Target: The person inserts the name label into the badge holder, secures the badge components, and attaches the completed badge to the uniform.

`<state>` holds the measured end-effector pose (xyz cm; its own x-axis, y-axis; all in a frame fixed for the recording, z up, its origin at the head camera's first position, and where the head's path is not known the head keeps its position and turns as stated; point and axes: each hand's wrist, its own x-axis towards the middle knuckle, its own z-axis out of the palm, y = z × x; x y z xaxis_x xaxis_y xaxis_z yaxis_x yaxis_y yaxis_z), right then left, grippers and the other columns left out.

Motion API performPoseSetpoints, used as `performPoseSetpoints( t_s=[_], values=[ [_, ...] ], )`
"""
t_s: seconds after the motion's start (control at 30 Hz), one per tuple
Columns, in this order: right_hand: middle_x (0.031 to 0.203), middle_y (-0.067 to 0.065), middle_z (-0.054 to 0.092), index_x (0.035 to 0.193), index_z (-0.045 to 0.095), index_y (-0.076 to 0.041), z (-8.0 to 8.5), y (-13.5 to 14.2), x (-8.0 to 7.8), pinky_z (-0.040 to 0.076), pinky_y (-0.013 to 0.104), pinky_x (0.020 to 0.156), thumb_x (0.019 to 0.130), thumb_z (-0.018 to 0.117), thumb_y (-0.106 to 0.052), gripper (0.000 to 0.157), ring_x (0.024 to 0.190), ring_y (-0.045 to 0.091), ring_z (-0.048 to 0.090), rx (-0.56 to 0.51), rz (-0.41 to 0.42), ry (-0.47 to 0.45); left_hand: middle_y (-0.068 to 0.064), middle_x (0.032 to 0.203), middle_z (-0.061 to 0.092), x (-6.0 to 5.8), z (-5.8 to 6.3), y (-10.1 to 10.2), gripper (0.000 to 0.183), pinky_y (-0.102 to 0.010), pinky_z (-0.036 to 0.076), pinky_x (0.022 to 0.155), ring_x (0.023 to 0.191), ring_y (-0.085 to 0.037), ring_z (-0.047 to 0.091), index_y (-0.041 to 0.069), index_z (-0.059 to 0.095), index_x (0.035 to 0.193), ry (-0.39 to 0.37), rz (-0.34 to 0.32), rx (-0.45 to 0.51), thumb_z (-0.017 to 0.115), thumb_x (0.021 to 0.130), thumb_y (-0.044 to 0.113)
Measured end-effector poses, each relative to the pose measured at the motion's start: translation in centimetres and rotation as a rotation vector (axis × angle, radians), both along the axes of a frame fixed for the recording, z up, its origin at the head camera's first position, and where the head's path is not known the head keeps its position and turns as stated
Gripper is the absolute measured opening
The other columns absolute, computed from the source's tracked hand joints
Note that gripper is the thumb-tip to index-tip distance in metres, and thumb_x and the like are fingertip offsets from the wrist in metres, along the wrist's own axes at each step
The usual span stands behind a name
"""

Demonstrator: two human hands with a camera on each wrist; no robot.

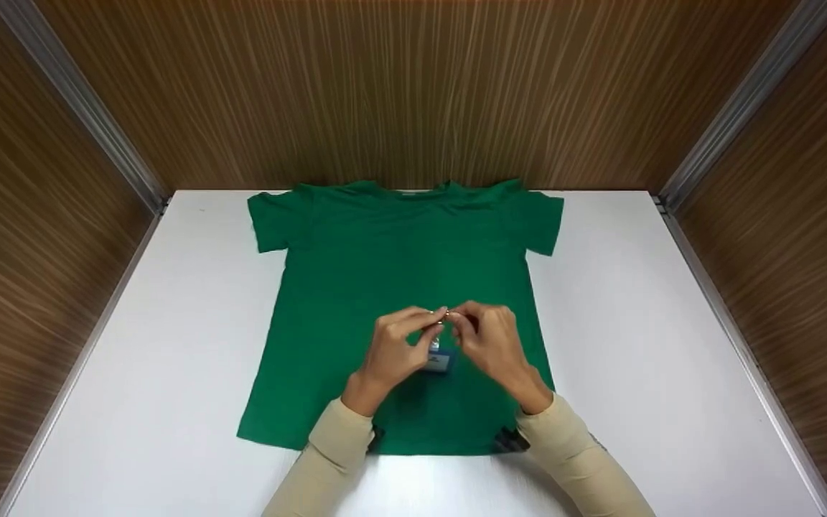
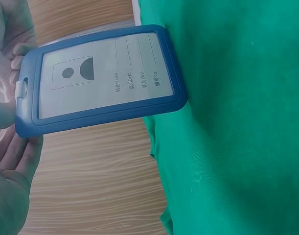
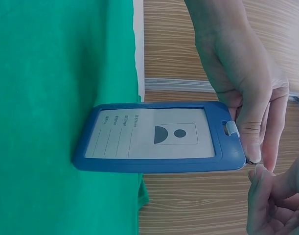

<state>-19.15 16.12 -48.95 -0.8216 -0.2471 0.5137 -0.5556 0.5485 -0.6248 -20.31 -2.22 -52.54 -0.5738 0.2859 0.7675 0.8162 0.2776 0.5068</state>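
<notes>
A blue badge holder (image 2: 100, 78) with a white printed card inside hangs below both hands, over the green T-shirt (image 1: 406, 273). Its short pale strap (image 3: 232, 128) passes through the slot at the top and runs up to the fingers. The left hand (image 1: 399, 341) pinches a small shiny metal clip above the strap between thumb and fingers. Facing it, the right hand (image 1: 492, 341) pinches the same small metal part with thumb and forefinger. The fingertips of both hands meet and hide most of the clip. In the wrist views, the holder's lower end overlaps the shirt.
The T-shirt lies spread on a white table (image 1: 614, 323), neckline toward the back wall (image 1: 413, 93). Wood-patterned side panels with metal edge strips (image 1: 83, 100) enclose the table left and right.
</notes>
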Motion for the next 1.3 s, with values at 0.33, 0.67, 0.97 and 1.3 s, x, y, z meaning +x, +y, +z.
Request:
performPoseSetpoints(
  t_s=[0.33, 0.67, 0.97, 1.3],
  values=[
    [0.066, 0.008, 0.068, 0.091, 0.076, -0.001, -0.05, 0.05, -0.18, 0.046, 0.022, 0.048, 0.1, 0.063, -0.002, 0.017, 0.054, 0.014, 0.061, -0.008, 0.026, 0.005, -0.013, 0.096, 0.078, -0.11, 0.05, -0.13, 0.027, -0.033, 0.061, 0.066, 0.078, -0.019, 0.074, 0.001, 0.077, 0.117, -0.029, -0.003, 0.019, 0.076, 0.091, 0.0],
    [0.066, 0.008, 0.067, 0.088, 0.074, 0.001, 0.06, 0.11, -0.35, 0.044, 0.02, 0.048, 0.1, 0.062, 0.001, 0.017, 0.051, 0.013, 0.058, -0.05, 0.065, 0.054, -0.011, 0.092, 0.077, -0.23, 0.18, -0.21, 0.032, -0.031, 0.063, 0.072, 0.078, -0.018, 0.074, 0.003, 0.074, 0.124, -0.087, -0.012, 0.064, 0.075, 0.092, 0.0],
    [0.065, 0.006, 0.065, 0.087, 0.073, 0.0, -0.15, 0.19, -0.6, 0.042, 0.019, 0.047, 0.099, 0.063, 0.003, 0.016, 0.05, 0.011, 0.055, -0.077, 0.083, 0.094, -0.012, 0.09, 0.077, -0.16, 0.28, -0.21, 0.032, -0.03, 0.063, 0.073, 0.077, -0.019, 0.074, 0.001, 0.074, 0.124, -0.084, 0.009, 0.084, 0.075, 0.092, 0.001],
    [0.064, 0.007, 0.063, 0.086, 0.072, -0.001, -0.02, 0.19, -0.57, 0.039, 0.018, 0.047, 0.099, 0.061, 0.004, 0.018, 0.049, 0.012, 0.053, -0.058, 0.091, 0.082, -0.017, 0.101, 0.077, -0.15, 0.48, -0.34, 0.032, -0.029, 0.063, 0.078, 0.083, -0.02, 0.076, 0.002, 0.072, 0.126, -0.139, -0.015, 0.084, 0.074, 0.094, 0.005]
  ],
)
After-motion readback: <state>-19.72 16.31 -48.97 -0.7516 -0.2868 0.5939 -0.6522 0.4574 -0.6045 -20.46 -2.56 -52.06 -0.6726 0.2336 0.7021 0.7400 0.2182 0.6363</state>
